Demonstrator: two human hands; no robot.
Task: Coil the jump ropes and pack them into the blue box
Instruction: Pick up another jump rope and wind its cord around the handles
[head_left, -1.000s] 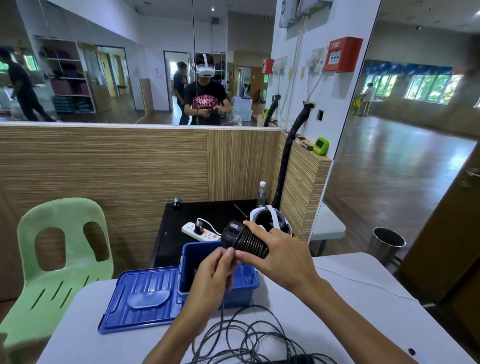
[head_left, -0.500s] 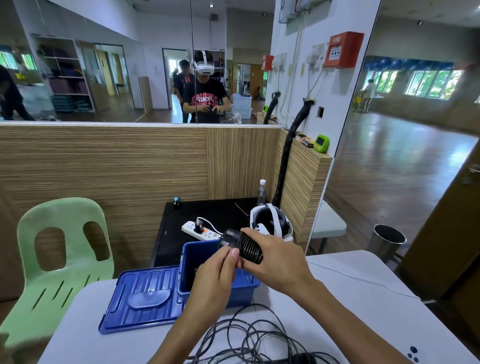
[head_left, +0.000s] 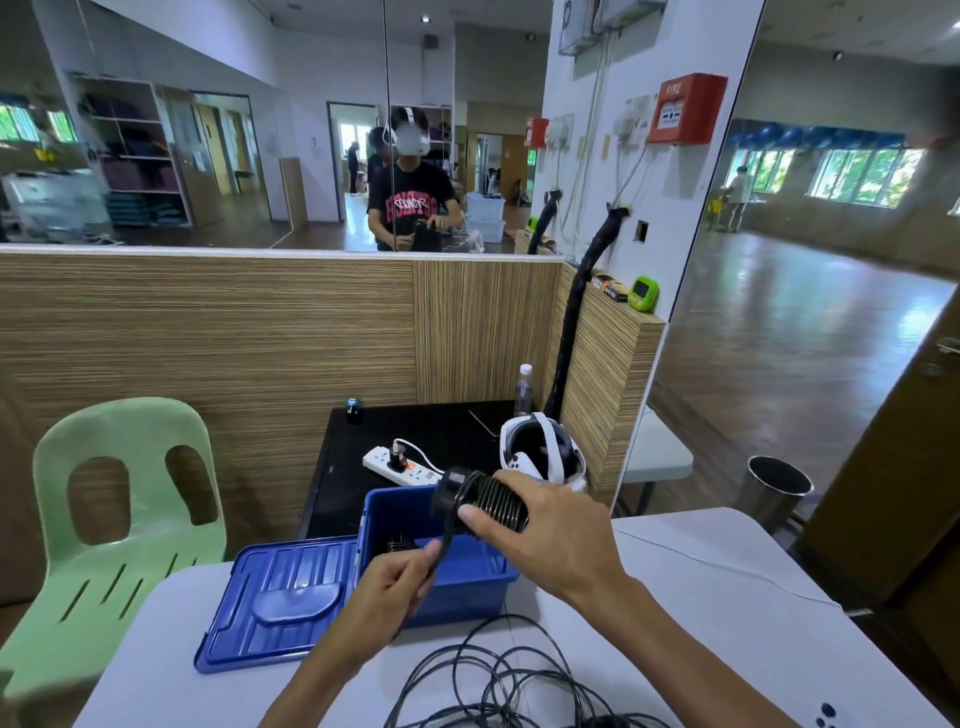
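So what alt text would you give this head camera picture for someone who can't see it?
Over a white table, a person's right hand holds a black handle wound with rope while the left hand pinches the rope beneath it. An open blue box sits behind the hands, its lid beside it, and loose rope lies tangled in front.
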